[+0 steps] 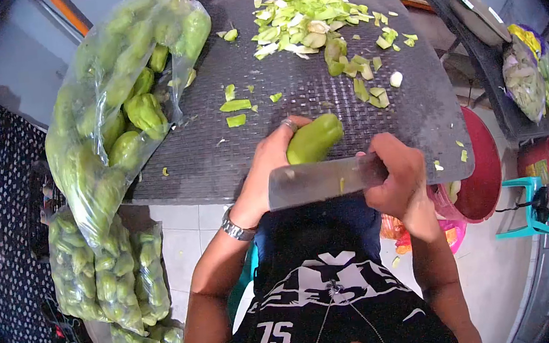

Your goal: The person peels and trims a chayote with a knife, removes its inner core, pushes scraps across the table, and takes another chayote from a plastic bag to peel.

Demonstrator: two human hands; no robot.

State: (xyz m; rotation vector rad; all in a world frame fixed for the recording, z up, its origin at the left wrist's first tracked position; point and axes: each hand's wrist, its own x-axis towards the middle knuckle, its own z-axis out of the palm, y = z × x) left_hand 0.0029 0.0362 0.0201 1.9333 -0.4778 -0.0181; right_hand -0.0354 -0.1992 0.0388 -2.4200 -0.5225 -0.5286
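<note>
My left hand (269,162), with a ring and a wristwatch, is closed around a green chayote (316,137) over the near part of the dark woven-pattern table (210,168). My right hand (395,175) grips a cleaver (322,181) by its handle. The broad blade points left, on the near side of the chayote, and covers part of my left hand and wrist. I cannot tell whether the blade touches the chayote's skin. Small green peel pieces (236,120) lie on the table beyond my left hand.
A large clear bag of chayotes (120,74) lies along the table's left edge, partly open. Green peelings (299,21) are heaped at the far side. More bagged chayotes (108,276) are at lower left. To the right are a red tub (478,163) and a turquoise stool (526,212).
</note>
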